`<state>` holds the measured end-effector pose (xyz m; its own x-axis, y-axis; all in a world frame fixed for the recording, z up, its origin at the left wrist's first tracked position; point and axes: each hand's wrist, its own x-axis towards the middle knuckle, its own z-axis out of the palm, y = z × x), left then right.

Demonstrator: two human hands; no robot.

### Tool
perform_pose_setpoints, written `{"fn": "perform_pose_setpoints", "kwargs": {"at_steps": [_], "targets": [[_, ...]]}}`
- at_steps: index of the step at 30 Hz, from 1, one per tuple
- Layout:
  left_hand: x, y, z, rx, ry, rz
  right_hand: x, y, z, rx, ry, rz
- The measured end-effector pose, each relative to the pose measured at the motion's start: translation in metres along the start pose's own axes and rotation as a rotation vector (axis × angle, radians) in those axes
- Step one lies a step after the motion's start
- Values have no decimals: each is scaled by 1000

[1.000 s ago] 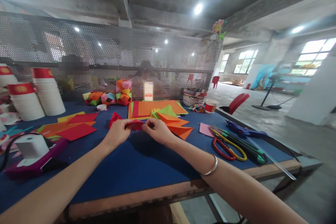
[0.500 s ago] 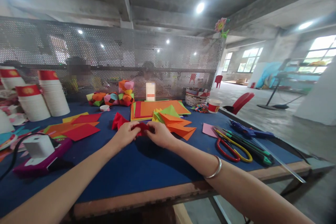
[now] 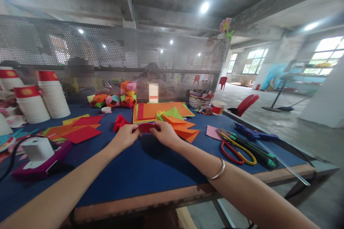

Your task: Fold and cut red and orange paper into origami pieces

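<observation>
A small piece of red paper (image 3: 146, 127) is stretched between my two hands over the blue table mat. My left hand (image 3: 127, 136) pinches its left end, and my right hand (image 3: 164, 134) pinches its right end. Just behind my left hand lies a folded red paper piece (image 3: 120, 122). Folded orange pieces (image 3: 185, 128) and a green one (image 3: 173, 113) rest beyond my right hand. At the back centre is a stack of coloured sheets (image 3: 150, 110), orange on top.
Red, orange and yellow sheets (image 3: 83, 134) lie at left, near a purple power strip (image 3: 43, 162) and stacked paper cups (image 3: 55, 96). Scissors (image 3: 232, 154), a glue gun (image 3: 252, 133) and cutters are at right. A basket (image 3: 200, 98) and cup (image 3: 218, 108) stand behind.
The red paper between my hands now looks flatter and more stretched out. My hands have shifted slightly, with the fingertips at its two ends.
</observation>
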<state>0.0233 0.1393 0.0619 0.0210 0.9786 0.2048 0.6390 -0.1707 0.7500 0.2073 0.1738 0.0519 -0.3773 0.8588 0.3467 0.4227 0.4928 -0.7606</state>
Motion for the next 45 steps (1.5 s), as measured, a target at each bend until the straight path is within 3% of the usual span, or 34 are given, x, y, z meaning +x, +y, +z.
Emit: {"fn": "perform_pose_setpoints", "kwargs": {"at_steps": [8,11,19,23,30,33,39,45], "targets": [[0,7,-8,184,39,17,2,-1,-1,30,-8,17],[-1,9,-12,287,104,51,2,-1,-1,45,0,15],[7,1,-49,567,329,-55,8,0,-9,119,81,-25],[7,1,-56,655,270,-147,17,1,-24,108,169,-52],[0,5,-46,768,114,-268,33,10,-68,-38,286,-59],[0,4,-46,799,97,-292,34,13,-89,-159,195,-48],[2,0,-51,830,116,-337,22,15,-131,-401,-178,6],[3,2,-54,807,113,-334,14,25,-146,-586,-385,156]]}}
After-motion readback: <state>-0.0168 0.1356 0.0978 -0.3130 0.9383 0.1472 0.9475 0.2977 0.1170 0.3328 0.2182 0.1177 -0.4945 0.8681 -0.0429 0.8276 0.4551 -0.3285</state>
